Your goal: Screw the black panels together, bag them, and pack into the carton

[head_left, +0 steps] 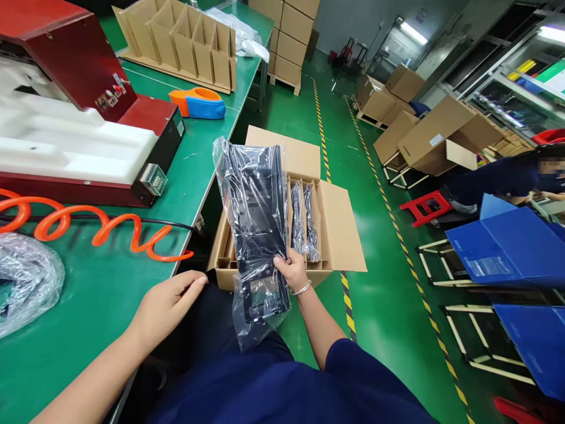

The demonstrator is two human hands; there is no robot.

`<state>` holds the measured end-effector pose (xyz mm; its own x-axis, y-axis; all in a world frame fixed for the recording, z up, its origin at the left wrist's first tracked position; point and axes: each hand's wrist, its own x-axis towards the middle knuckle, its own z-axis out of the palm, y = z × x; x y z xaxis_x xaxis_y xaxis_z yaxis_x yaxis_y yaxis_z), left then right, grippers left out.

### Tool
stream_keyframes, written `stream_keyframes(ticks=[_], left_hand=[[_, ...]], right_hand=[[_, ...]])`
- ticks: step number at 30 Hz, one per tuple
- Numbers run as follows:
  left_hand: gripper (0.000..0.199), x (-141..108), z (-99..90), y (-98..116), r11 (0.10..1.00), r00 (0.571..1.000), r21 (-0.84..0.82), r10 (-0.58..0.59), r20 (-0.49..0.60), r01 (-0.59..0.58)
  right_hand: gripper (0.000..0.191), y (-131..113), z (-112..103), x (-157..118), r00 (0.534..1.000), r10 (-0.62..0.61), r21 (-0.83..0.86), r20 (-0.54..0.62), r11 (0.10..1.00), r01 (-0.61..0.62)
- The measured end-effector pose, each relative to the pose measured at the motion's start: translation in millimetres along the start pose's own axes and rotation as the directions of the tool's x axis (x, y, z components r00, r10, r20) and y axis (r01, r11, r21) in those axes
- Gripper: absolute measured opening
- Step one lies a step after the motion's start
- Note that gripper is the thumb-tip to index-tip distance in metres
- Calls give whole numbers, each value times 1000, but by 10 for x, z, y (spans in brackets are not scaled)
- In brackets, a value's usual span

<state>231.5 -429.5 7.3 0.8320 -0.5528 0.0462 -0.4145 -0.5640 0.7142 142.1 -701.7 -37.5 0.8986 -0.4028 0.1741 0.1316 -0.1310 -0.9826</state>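
My right hand (293, 272), with a bracelet at the wrist, is closed on the right edge of a black plastic frame (260, 218) in a clear bag. The bagged frame is held up at a tilt over an open carton (227, 280) and hides part of it. Inside the carton, more bagged black parts (298, 221) stand between cardboard dividers. My left hand (170, 303) is at the bench edge, close to the carton's left corner. Its thumb and fingers are pressed together, and nothing shows in them.
On the green bench (101, 294) are a red machine with a white bed (88, 147), an orange coiled hose (101, 227), a tape dispenser (198, 103), cardboard dividers (180, 44) and a bagged item (29, 280). At right are blue boxes (507, 247), a red stool (426, 206) and a seated person.
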Motion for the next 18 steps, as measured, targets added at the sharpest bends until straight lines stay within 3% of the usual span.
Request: stream_keyframes(ticks=[7,18], left_hand=[[46,-36,-83,149,994,991,59,-97,89,92],[43,-31,-59,134,993,987,56,-114,113,108]], right_hand=[[73,-75,1,85,996,21,121,86,992,-31],[81,-96,35,100,996,27,60,81,998,-32]])
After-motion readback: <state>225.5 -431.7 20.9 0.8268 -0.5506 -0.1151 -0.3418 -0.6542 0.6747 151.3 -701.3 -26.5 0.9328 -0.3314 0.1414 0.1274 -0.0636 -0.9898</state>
